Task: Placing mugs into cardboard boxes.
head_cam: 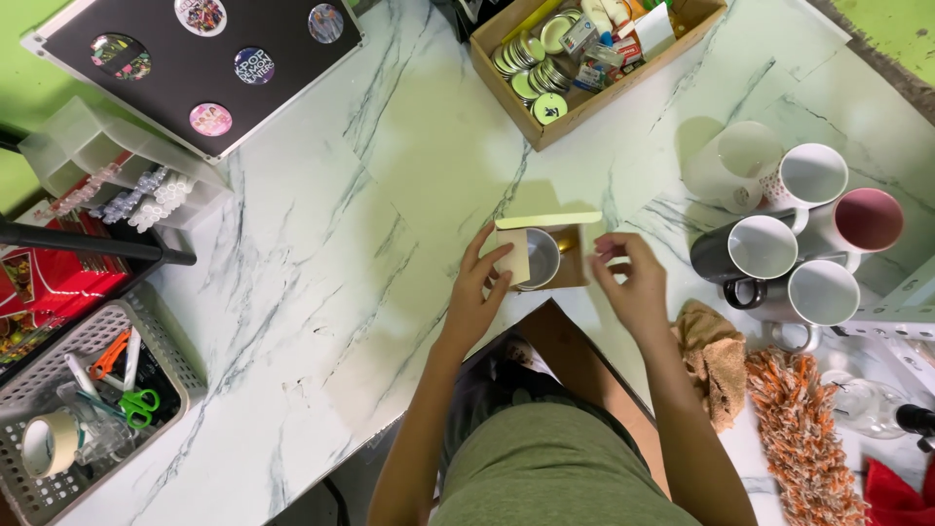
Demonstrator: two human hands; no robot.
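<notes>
Tape roll (pixel 49 443) and basket (pixel 29 487) cut by edge

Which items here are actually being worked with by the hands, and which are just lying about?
In hand:
left hand on the small open box
mug inside the box
right hand beside the box

Lying about:
group of mugs
cardboard box of round badges
black board
basket with scissors and tape
cloths

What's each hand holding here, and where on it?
Left hand grips the small open box by its left flap. Right hand is at the box's right side; whether it grips cannot be told.
</notes>
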